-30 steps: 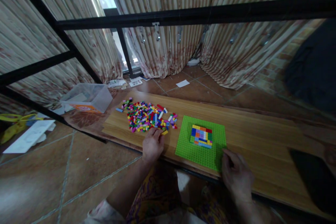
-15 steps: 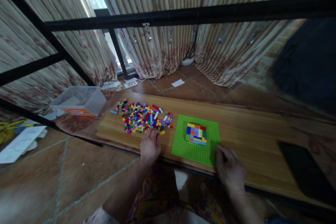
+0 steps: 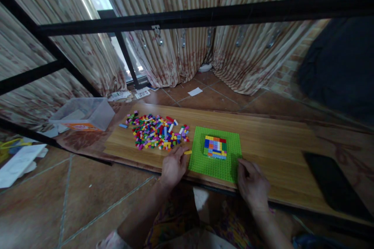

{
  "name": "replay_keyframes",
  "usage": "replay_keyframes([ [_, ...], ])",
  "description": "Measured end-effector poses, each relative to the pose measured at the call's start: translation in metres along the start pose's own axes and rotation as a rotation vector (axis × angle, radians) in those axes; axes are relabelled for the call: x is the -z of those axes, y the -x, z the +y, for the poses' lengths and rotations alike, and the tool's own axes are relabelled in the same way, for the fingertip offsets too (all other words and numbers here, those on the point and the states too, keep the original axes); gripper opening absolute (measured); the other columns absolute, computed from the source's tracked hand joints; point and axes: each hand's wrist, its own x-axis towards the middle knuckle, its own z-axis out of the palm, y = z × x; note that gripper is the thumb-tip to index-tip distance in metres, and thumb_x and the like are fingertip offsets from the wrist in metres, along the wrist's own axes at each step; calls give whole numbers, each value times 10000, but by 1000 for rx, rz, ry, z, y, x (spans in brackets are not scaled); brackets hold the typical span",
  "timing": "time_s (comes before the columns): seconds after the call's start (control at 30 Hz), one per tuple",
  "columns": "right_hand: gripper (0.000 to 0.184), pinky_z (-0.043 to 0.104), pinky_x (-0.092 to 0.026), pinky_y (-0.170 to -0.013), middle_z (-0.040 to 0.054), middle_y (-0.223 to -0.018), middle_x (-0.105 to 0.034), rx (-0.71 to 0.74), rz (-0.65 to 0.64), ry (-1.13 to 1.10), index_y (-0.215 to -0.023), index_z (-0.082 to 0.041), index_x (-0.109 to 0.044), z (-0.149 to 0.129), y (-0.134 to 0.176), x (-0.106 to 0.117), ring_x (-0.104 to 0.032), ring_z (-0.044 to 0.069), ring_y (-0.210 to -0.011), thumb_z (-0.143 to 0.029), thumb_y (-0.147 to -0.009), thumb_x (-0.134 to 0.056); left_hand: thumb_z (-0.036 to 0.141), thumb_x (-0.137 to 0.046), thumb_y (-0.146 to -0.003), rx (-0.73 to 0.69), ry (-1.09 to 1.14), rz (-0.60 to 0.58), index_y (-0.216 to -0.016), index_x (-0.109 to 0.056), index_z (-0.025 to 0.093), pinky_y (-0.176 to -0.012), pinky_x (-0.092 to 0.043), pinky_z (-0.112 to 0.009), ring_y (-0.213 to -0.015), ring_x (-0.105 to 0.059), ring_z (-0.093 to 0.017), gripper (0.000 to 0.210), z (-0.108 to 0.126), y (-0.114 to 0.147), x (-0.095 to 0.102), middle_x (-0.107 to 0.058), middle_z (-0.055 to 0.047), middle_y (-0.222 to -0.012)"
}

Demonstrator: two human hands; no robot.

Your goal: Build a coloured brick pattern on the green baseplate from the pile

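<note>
Plainly, the only printing I can make out from my end is on an orange label (image 3: 82,127) on the one clear plastic box (image 3: 103,113) at the far left, and its pale lettering is too small for me to read; one printed card (image 3: 142,94) on the floor carries dark marks that I cannot read either. Counting along the wooden board (image 3: 274,151), I get one green baseplate (image 3: 198,165), one multicoloured brick build (image 3: 215,148) standing on it near the middle, and one loose pile of bricks (image 3: 154,132) to its left, too many and too jumbled to number. One light-blue brick (image 3: 123,126) lies apart at the pile's left end. Of the two hands, my left hand (image 3: 174,166) pinches one yellow brick (image 3: 187,152) in its fingertips, between the pile and the baseplate's left edge. My right hand (image 3: 253,182) is curled at the baseplate's right edge, its fingertips against it; whether it grips anything I cannot tell. One flat black object (image 3: 333,183) rests toward the board's right end.
</note>
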Motion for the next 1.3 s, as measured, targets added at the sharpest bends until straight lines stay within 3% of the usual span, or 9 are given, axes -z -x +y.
replay_keyframes([
  [0.37, 388, 296, -479, -700, 83, -914, -714, -2, -17, -3, -980, -172, -708, 4, 3, 1, -656, 207, -795, -427, -954, -417, 118, -546, -879, -35, -130, -21, -1005, -650, 225, -900, -512, -314, -1004, -607, -187, 196, -4, 0, -3, -668, -21, -1033],
  [0.73, 473, 289, -453, -648, 93, -939, -719, 12, -17, 52, -985, -164, -711, 7, 4, 2, -653, 208, -789, -493, -953, -372, 114, -539, -884, 106, -184, 30, -1004, -668, 216, -866, -521, -331, -977, -616, -204, 203, -19, -2, 7, -667, -47, -1030],
  [1.1, 463, 309, -436, -590, 112, -937, -722, 74, -19, 102, -1000, -155, -707, 17, 4, 0, -651, 230, -748, -475, -938, -378, 139, -519, -897, -56, -78, 161, -1044, -655, 215, -871, -523, -330, -959, -622, -195, 214, -38, 5, 0, -670, -56, -1027],
  [1.3, 451, 318, -427, -570, 110, -967, -719, 10, -35, 112, -1021, -180, -703, 20, 6, -2, -650, 235, -727, -477, -930, -377, 140, -508, -906, -99, -65, 192, -1018, -659, 207, -849, -536, -318, -941, -633, -184, 199, -41, 8, -5, -676, -65, -1026],
])
